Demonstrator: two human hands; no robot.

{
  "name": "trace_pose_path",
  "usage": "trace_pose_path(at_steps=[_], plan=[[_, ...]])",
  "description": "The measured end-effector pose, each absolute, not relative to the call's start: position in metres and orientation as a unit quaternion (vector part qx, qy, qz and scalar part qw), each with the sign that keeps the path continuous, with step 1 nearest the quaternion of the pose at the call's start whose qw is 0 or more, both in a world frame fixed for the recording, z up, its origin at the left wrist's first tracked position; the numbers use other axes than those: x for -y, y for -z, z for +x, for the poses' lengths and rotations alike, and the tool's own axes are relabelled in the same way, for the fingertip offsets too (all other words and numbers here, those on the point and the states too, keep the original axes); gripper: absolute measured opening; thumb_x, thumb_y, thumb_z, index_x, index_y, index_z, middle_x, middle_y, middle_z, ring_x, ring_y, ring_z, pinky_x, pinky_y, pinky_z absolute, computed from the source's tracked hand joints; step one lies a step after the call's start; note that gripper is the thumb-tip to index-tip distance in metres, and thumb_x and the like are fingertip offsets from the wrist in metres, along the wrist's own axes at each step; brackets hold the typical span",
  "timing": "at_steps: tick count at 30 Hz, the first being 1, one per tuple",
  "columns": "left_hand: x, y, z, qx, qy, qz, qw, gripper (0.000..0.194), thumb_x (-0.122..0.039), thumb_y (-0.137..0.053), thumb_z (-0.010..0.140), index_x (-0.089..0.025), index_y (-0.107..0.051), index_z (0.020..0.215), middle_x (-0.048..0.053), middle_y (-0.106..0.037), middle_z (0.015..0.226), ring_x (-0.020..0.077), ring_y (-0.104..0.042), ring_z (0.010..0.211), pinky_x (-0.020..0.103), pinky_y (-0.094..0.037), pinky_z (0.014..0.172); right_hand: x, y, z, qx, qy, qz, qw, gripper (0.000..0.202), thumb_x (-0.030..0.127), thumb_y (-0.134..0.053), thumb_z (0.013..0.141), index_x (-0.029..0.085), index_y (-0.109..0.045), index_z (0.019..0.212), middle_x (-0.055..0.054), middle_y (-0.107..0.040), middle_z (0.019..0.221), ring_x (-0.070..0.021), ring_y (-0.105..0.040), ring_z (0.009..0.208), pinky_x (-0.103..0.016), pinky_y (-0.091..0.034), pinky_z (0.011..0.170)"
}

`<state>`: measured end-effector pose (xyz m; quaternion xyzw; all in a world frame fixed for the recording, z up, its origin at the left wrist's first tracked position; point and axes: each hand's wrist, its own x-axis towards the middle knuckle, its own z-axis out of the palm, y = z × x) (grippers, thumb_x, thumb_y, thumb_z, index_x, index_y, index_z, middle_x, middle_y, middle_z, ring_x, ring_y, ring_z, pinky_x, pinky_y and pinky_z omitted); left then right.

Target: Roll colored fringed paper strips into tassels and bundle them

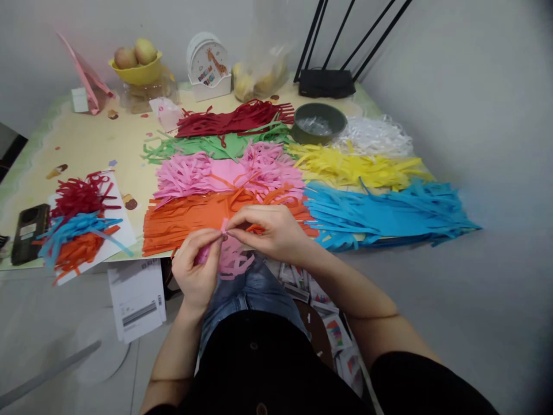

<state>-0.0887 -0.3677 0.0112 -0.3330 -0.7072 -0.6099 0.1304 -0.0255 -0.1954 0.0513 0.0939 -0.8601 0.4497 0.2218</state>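
Observation:
A pink tissue-paper tassel (235, 259) hangs below my fingers in front of the table edge, its cut strips loose. My left hand (196, 268) is closed on it, thumb and forefinger pinching near its top. My right hand (268, 230) meets the left fingertips, pinching the narrow top end of the same tassel. Behind my hands lies orange fringed paper (185, 216), with pink fringed paper (224, 173) beyond it. Something small and orange shows under my right fingers; I cannot make out whether they touch it.
Blue (375, 210), yellow (356, 166), green (211, 147) and dark red (233, 119) fringed sheets lie in rows. A dark bowl (298, 135) stands near white strips (375, 135). Finished-looking tassels (82, 199) rest on white paper at left, beside a black device (30, 233). A router (326, 83) stands behind.

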Motion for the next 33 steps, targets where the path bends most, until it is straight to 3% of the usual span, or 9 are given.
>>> trace_pose_path(at_steps=[8,15,25,33], plan=[[0.366,-0.011,-0.09,0.698,0.645,-0.302,0.081,0.005,-0.019,-0.075,0.087,-0.021,-0.077,0.09,0.003,-0.075,0.086,0.0147,-0.07,0.082,0.028,-0.056,0.079,0.202,-0.049,-0.025,0.888,-0.35,0.105,0.28,0.008,0.018,-0.059,0.097,0.018,-0.062,0.089,-0.004,-0.068,0.083,-0.0143,-0.063,0.078,-0.025,-0.052,0.072],[0.366,-0.01,-0.093,0.674,0.683,-0.28,0.028,0.013,-0.014,-0.078,0.083,-0.023,-0.078,0.093,0.0,-0.075,0.088,0.0116,-0.07,0.083,0.023,-0.056,0.081,0.207,-0.047,-0.025,0.889,-0.321,0.11,0.307,0.01,0.019,-0.054,0.101,0.019,-0.059,0.092,-0.005,-0.066,0.085,-0.0154,-0.062,0.08,-0.026,-0.051,0.073],[0.362,-0.014,-0.091,0.681,0.68,-0.263,0.063,0.005,-0.015,-0.078,0.081,-0.019,-0.078,0.083,0.003,-0.076,0.082,0.0139,-0.072,0.079,0.026,-0.058,0.078,0.214,-0.043,-0.029,0.888,-0.196,0.139,0.393,0.012,0.016,-0.053,0.101,0.015,-0.06,0.093,-0.007,-0.068,0.081,-0.018,-0.062,0.079,-0.029,-0.053,0.076],[0.364,-0.005,-0.095,0.656,0.729,-0.197,-0.023,0.007,-0.02,-0.083,0.075,-0.021,-0.08,0.081,0.002,-0.077,0.081,0.0141,-0.073,0.078,0.025,-0.059,0.079,0.213,-0.036,-0.028,0.879,-0.149,0.161,0.423,0.011,0.013,-0.052,0.1,0.016,-0.061,0.094,-0.005,-0.07,0.083,-0.0165,-0.064,0.079,-0.029,-0.055,0.079]])
